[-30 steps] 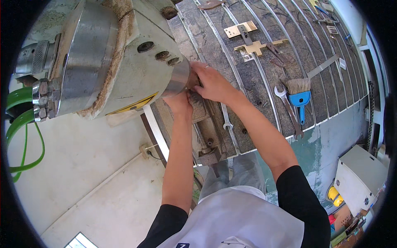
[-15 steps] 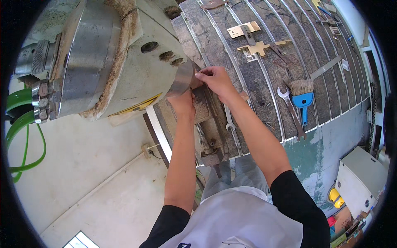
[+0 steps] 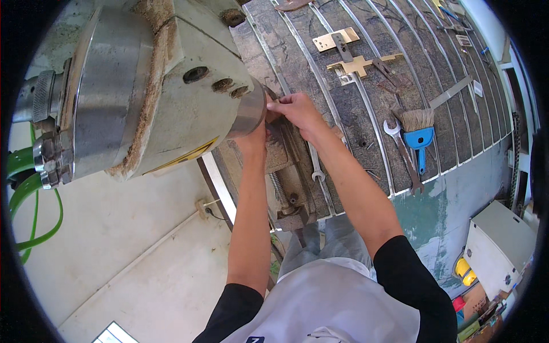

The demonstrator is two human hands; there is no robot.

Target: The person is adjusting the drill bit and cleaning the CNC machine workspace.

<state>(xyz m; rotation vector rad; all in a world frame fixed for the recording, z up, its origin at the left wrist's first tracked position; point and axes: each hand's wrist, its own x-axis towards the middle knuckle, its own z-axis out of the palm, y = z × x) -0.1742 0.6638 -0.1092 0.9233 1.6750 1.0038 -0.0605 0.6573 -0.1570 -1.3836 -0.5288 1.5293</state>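
A large grey machine head (image 3: 189, 97) with a steel lower collar (image 3: 250, 114) fills the upper left. Under that collar, my left hand (image 3: 253, 140) reaches in, its fingers hidden behind the metal. My right hand (image 3: 297, 114) is beside the collar's right edge, thumb and forefinger pinched together. Whatever lies between those fingertips is too small or hidden to make out. Both hands are above a dark metal vise (image 3: 289, 188), whose screw shows near my left forearm. An open-ended wrench (image 3: 318, 171) lies right of the vise, below my right forearm.
The slotted machine table (image 3: 412, 74) carries brass-coloured plates (image 3: 359, 66), a larger wrench (image 3: 403, 151), a blue-handled brush (image 3: 420, 137) and a steel strip (image 3: 452, 93). Green hoses (image 3: 34, 188) hang at the left. A grey cabinet (image 3: 494, 246) stands at the lower right.
In the picture the machine head sits slightly farther left and lower. My left hand has shifted a little left; my right hand stays almost in place, still pinching.
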